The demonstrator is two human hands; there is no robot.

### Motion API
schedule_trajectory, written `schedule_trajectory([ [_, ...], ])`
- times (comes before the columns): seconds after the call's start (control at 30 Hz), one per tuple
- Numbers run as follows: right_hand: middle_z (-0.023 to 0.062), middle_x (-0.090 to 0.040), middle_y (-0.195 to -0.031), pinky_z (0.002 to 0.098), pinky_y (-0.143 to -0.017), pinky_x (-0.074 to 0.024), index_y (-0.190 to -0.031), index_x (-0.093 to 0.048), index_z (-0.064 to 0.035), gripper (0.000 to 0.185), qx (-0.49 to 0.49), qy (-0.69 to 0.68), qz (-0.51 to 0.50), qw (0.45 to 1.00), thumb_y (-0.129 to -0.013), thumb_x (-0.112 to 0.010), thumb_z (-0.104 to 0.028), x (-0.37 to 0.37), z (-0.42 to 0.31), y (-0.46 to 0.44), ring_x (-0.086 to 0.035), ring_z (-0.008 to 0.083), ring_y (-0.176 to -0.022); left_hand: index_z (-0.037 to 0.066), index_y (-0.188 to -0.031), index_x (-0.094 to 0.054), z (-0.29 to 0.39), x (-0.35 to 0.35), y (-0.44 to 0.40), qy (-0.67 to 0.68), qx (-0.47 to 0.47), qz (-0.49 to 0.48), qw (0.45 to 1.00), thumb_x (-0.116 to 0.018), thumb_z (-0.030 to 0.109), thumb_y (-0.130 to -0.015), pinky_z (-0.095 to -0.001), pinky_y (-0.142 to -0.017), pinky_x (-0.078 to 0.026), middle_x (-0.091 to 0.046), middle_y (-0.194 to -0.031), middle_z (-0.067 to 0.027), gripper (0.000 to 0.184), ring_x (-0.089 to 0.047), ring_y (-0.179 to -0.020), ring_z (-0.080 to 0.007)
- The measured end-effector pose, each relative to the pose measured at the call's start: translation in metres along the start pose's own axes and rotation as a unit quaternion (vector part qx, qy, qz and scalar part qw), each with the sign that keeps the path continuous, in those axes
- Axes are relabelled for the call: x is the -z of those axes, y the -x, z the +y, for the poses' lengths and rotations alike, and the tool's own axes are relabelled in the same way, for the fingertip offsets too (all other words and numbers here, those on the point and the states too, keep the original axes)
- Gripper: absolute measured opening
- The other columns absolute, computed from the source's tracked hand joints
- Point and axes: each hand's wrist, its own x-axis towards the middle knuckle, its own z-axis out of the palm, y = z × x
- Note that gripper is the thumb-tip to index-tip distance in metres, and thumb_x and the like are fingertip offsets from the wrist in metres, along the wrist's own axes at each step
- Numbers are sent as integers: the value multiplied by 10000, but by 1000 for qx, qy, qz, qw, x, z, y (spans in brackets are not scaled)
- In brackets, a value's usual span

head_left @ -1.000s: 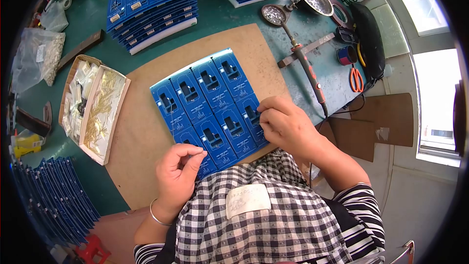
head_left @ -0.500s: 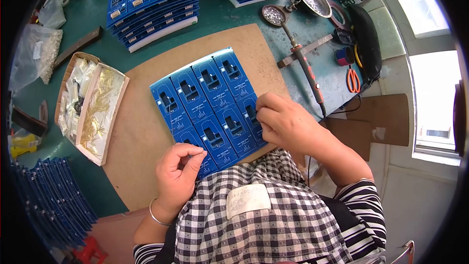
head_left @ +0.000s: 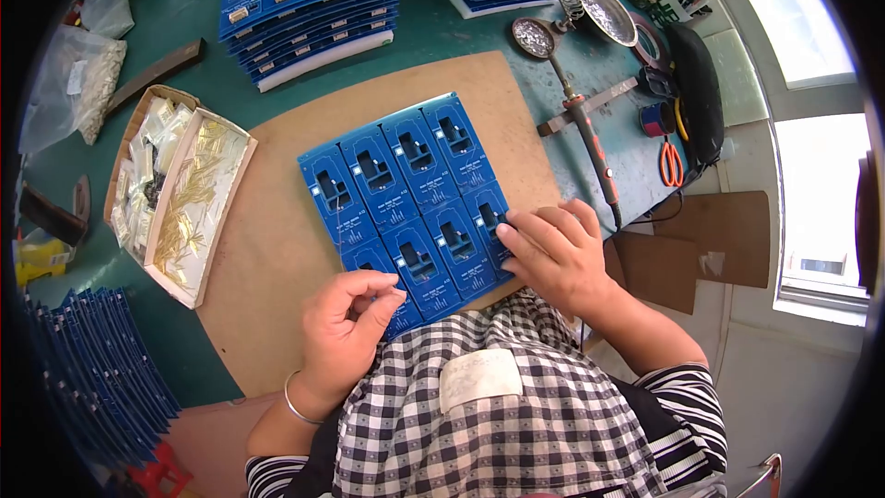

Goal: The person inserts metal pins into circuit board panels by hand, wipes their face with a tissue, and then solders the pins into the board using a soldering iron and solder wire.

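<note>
Looking down, we see a blue panel (head_left: 407,210) lying on a brown board (head_left: 263,267) on the green tabletop (head_left: 189,350). Its near edge reaches our checked apron (head_left: 442,443), leaving little room there; bare board opens widely on the left, with narrower strips at the far and right sides. Our left hand (head_left: 346,323) curls over the near left corner, thumb and forefinger tips close together; we cannot tell whether they hold anything. Our right hand (head_left: 562,256) is loosely open, fingers spread, fingertips at the panel's right edge. A tray (head_left: 228,214) sits at the board's left edge, an iron (head_left: 592,143) lies to its right, and a stack (head_left: 313,32) stands beyond its far edge.
</note>
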Motion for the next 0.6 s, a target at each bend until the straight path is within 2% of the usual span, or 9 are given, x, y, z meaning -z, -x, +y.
schedule_trajectory([
  [0.1, 86, -583, -1212, 435, -863, -391, -1139, -636, -109, 505, -51, -9, -26, 998, -712, -701, -370, 2, -9, 9, -565, 239, -935, 5, -919, -651, 2, 5, 0, -35, 0, -27, 999, -688, -12, -828, -209, -564, -448, -659, -810, -64, 100, -571, -641, -74],
  [0.2, 97, -556, -1254, 437, -885, -380, -1162, -631, -108, 526, -66, 2, -50, 997, -731, -682, -406, 6, -10, 10, -548, 246, -996, 2, -905, -655, 4, 4, 0, -68, 1, -31, 997, -689, -16, -824, -211, -557, -449, -664, -799, -71, 90, -576, -633, -76],
  [0.33, 97, -548, -1262, 439, -899, -372, -1156, -633, -109, 523, -75, -6, -60, 995, -734, -679, -414, 7, -12, 8, -538, 243, -1022, -3, -974, -614, 11, 9, 0, -61, 19, -63, 996, -638, -36, -859, -198, -584, -498, -656, -879, -96, 122, -597, -674, -82],
  [0.43, 91, -543, -1269, 451, -918, -357, -1128, -646, -112, 496, -87, -26, -57, 994, -740, -674, -421, 2, -11, 9, -528, 248, -1053, -12, -1001, -615, 16, 9, 2, -33, 52, -41, 997, -617, -44, -868, -207, -602, -509, -664, -930, -120, 137, -605, -702, -93],
  [0.53, 86, -566, -1236, 452, -934, -334, -1094, -664, -112, 450, -79, -13, -37, 996, -758, -656, -411, 3, -4, 4, -533, 256, -1034, -15, -997, -651, 20, 7, 1, 13, 87, -28, 996, -628, -62, -847, -219, -617, -523, -673, -915, -102, 159, -623, -720, -97],
  [0.6, 81, -592, -1194, 439, -901, -340, -1082, -672, -105, 391, -97, -85, 10, 992, -766, -669, -335, 5, -8, -5, -535, 264, -1018, -16, -1057, -639, 19, 6, 0, 21, 85, -52, 995, -619, -45, -865, -227, -626, -527, -673, -951, -107, 195, -627, -741, -103],
])
